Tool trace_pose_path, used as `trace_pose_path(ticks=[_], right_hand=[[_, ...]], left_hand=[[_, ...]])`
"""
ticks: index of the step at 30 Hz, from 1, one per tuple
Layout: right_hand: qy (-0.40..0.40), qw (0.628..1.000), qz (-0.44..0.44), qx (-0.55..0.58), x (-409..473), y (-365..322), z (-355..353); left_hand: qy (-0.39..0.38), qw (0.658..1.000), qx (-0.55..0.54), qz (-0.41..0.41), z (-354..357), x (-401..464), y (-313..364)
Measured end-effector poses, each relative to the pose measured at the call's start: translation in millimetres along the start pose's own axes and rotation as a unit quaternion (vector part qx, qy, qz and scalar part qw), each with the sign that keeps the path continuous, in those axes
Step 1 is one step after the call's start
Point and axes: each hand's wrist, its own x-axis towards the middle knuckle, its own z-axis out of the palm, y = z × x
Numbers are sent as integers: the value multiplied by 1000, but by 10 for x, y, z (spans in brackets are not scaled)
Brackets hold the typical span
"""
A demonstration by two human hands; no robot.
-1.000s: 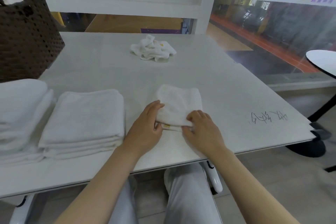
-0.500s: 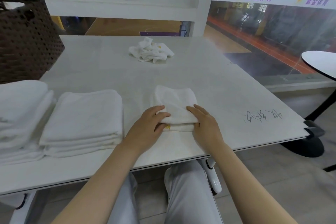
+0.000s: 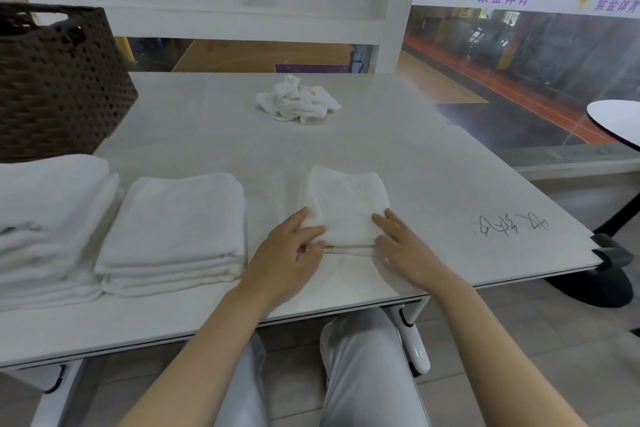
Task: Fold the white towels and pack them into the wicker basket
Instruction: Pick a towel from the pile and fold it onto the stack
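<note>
At the near edge of the white table point(image 3: 433, 163), a seated person works a small folded towel point(image 3: 346, 204) with both hands. Left hand point(image 3: 287, 253) lies at the towel's near-left corner, fingers loosely extended on top and thumb tucked against the folded edge; whether it pinches the layers cannot be told. Right hand point(image 3: 403, 246) presses flat on the near-right corner, fingers straight and slightly spread. Left of that towel sit a stack of folded towels point(image 3: 173, 229) and, beyond it, a bigger folded pile point(image 3: 45, 215) at the frame's edge. Behind that pile stands the brown wicker basket point(image 3: 59, 87). One crumpled towel point(image 3: 298, 104) lies far behind the small folded towel.
</note>
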Motion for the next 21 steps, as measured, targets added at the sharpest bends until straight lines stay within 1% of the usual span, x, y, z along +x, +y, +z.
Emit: trace_pose_path(ticks=[1, 2, 3, 5, 6, 7, 9, 11, 12, 15, 17, 19, 21], right_hand=[[10, 998, 13, 67, -23, -45, -59], [40, 992, 27, 119, -10, -88, -99], [86, 987, 26, 130, 32, -132, -124], [166, 985, -14, 54, 166, -240, -112], [177, 983, -55, -2, 251, -295, -81], [165, 980, -97, -60, 339, -366, -36], [91, 973, -136, -164, 513, -432, 113], [25, 962, -126, -239, 608, -435, 250], [15, 960, -115, -255, 646, -410, 285], [25, 965, -45, -258, 730, -291, 237], [35, 970, 11, -242, 772, -156, 122], [37, 979, 52, -191, 750, -15, 0], [55, 988, 57, -131, 642, 73, -64]], left_hand=[[5, 999, -39, -21, -22, 10, 25], [15, 998, -60, -34, -36, 32, 49], [28, 997, -62, -41, -35, 58, 78], [49, 997, -50, -44, 10, 94, 130], [60, 996, -38, -44, 45, 100, 154], [74, 996, -24, -44, 81, 102, 166], [101, 994, 5, -37, 130, 107, 171], [113, 993, 17, -29, 140, 123, 155], [113, 993, 19, -29, 136, 130, 146], [112, 993, 24, -30, 132, 119, 146], [110, 993, 26, -31, 136, 100, 153], [110, 993, 20, -37, 139, 94, 155], [118, 992, 15, -50, 144, 98, 153]])
